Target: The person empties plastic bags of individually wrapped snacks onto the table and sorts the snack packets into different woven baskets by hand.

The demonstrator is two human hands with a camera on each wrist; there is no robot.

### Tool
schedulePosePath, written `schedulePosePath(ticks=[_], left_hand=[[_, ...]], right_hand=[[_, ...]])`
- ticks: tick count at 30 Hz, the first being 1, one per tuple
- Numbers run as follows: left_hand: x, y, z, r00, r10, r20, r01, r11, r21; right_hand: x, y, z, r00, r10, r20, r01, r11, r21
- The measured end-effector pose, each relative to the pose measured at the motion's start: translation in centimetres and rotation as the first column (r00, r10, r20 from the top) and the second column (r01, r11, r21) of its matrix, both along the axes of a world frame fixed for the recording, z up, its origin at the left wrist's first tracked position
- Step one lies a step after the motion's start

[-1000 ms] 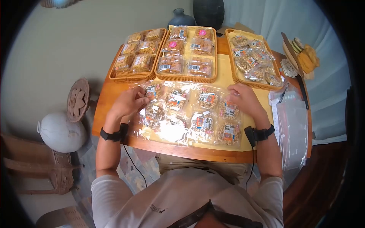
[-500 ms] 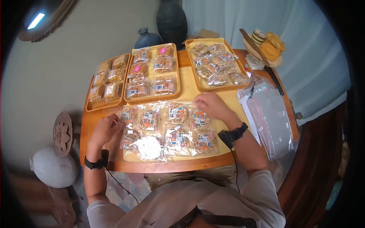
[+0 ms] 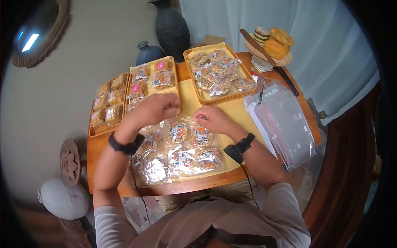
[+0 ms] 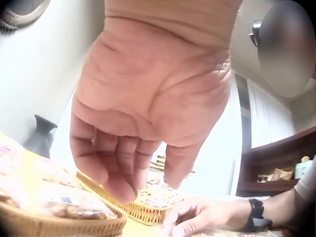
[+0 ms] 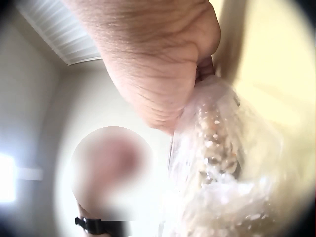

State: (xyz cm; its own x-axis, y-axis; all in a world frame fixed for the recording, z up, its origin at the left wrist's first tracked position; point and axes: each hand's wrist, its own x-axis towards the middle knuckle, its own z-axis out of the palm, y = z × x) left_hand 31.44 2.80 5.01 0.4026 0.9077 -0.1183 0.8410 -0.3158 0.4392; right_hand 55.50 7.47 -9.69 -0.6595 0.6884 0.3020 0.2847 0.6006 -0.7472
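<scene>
Several clear-wrapped nut clusters (image 3: pixel 178 132) with printed labels lie in rows at the table's front, inside or under shiny clear plastic (image 5: pixel 276 197). At their far right corner my right hand (image 3: pixel 217 120) pinches the edge of this clear plastic between curled fingers; its fingertips are mostly hidden in the right wrist view. My left hand (image 3: pixel 159 109) hangs in the air over the near end of the middle wicker tray (image 3: pixel 177 82). Its fingers bend loosely with nothing in them, as the left wrist view of the palm (image 4: pixel 148 94) shows.
Wicker trays of wrapped snacks stand behind: a left tray (image 3: pixel 92 128) and a right tray (image 3: pixel 202 101). Flat clear bags (image 3: pixel 285 120) and a pen (image 3: pixel 261 97) lie at the right, near a long knife (image 3: pixel 285 80). Dark vases (image 3: pixel 171 31) stand at the back.
My left hand has left the left side of the wrapped clusters and swung up and right, near my right hand. The head view has turned, shifting the table leftward.
</scene>
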Motion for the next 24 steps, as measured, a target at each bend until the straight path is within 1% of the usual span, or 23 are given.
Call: schedulePosePath(ticks=[1,2,4,5,7,8,10,11,13,15,18,19,21,23,24], left_hand=[[1.2,2.0,-0.7,1.0,-0.013,0.001,0.013,0.997,0.076],[2.3,4.1,-2.0,1.0,-0.024,0.003,0.024,0.989,0.149],[4.8,8.0,-4.0,0.994,-0.078,0.081,0.043,0.931,0.361],[6.2,9.5,-4.5,0.993,-0.082,0.083,0.047,0.932,0.359],[8.5,11.9,-5.4,0.998,-0.018,0.059,-0.01,0.9,0.436],[9.0,12.9,-5.9,0.998,-0.021,0.06,-0.007,0.904,0.428],[10.0,14.6,-6.4,0.997,-0.039,0.071,0.025,0.98,0.195],[10.1,15.3,-6.7,0.997,-0.043,0.069,0.03,0.982,0.188],[10.2,15.4,-7.2,0.996,-0.086,-0.005,0.085,0.972,0.217],[10.0,15.9,-8.1,0.998,-0.062,-0.029,0.067,0.979,0.194],[9.3,16.8,-8.8,0.991,-0.124,0.045,0.105,0.948,0.299],[9.3,16.5,-8.5,0.993,-0.109,0.046,0.091,0.952,0.292],[9.3,16.3,-8.4,0.989,-0.108,0.103,0.068,0.942,0.329],[9.0,16.4,-8.7,0.986,-0.096,0.133,0.048,0.945,0.323],[8.9,16.5,-8.4,0.979,-0.095,0.181,0.047,0.966,0.254]], right_hand=[[0.0,0.0,0.0,1.0,-0.01,-0.006,0.01,0.999,-0.047],[0.1,0.0,0.2,1.0,-0.014,-0.006,0.014,0.999,-0.052],[0.2,-0.1,0.5,0.997,-0.019,-0.069,0.008,0.988,-0.154],[0.2,0.0,0.5,0.997,-0.023,-0.068,0.012,0.988,-0.156],[0.2,0.1,0.4,0.993,-0.077,-0.092,0.067,0.991,-0.113],[0.1,0.1,0.1,0.993,-0.081,-0.091,0.07,0.99,-0.121],[0.2,0.6,-0.3,0.996,-0.075,-0.055,0.071,0.994,-0.084],[0.2,0.9,-0.4,0.995,-0.08,-0.056,0.075,0.993,-0.092],[0.2,0.8,-0.6,0.994,-0.074,-0.079,0.076,0.997,0.013],[0.1,0.7,-0.8,0.994,-0.087,-0.068,0.084,0.996,-0.04],[-0.2,0.9,-1.0,0.994,-0.091,-0.068,0.086,0.994,-0.065],[-0.2,0.9,-1.0,0.992,-0.097,-0.08,0.093,0.994,-0.055],[-0.1,0.8,-0.7,0.995,-0.078,-0.055,0.075,0.996,-0.054],[0.0,0.6,0.0,0.995,-0.102,-0.015,0.099,0.985,-0.139],[-0.1,0.7,-0.1,0.995,-0.101,-0.015,0.098,0.987,-0.128]])
